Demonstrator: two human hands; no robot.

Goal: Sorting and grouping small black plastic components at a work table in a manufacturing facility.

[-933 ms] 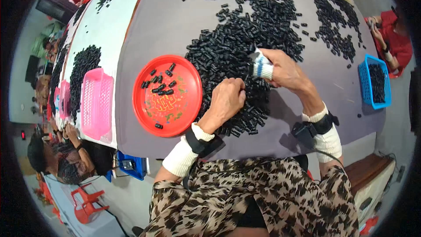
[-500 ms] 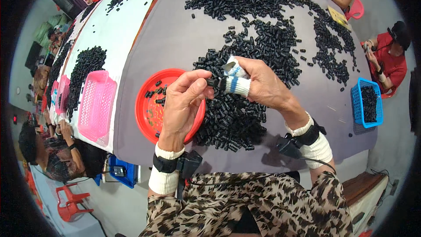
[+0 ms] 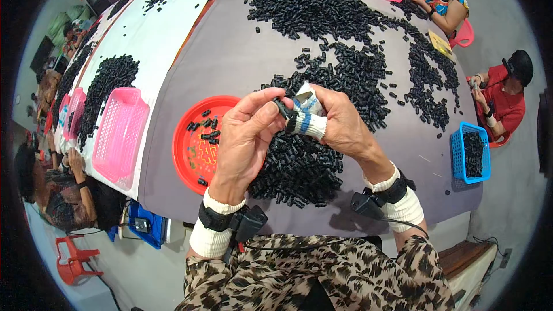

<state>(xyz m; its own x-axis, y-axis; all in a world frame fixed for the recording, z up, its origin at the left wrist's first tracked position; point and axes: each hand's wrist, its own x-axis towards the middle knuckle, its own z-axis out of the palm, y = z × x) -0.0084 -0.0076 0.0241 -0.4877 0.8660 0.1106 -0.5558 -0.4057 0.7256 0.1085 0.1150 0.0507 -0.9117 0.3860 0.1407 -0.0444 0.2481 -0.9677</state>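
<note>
Between the thumb and fingertips of my left hand (image 3: 245,144), a small black cylindrical part (image 3: 281,107) is pinched, tilted. My right hand (image 3: 348,129) is closed around a white cloth with blue stripes (image 3: 311,124), bundled at its fingers. The black part's lower end meets the cloth's left edge; whether something sits inside the cloth is hidden. Below and behind both hands spreads a heap of similar black parts (image 3: 302,170). Left of my left hand lies a round red tray (image 3: 183,164) with several black parts in it.
A pink basket (image 3: 118,138) stands on the white-covered table to the left. At the right edge, a blue basket (image 3: 459,158) holds black parts. More black parts (image 3: 311,6) cover the far grey tablecloth. Other people sit at work on both sides.
The black part has tipped from nearly level to slanted against the cloth. Both hands stay close together. The whole view has shifted slightly, with the tray and baskets appearing lower and further left.
</note>
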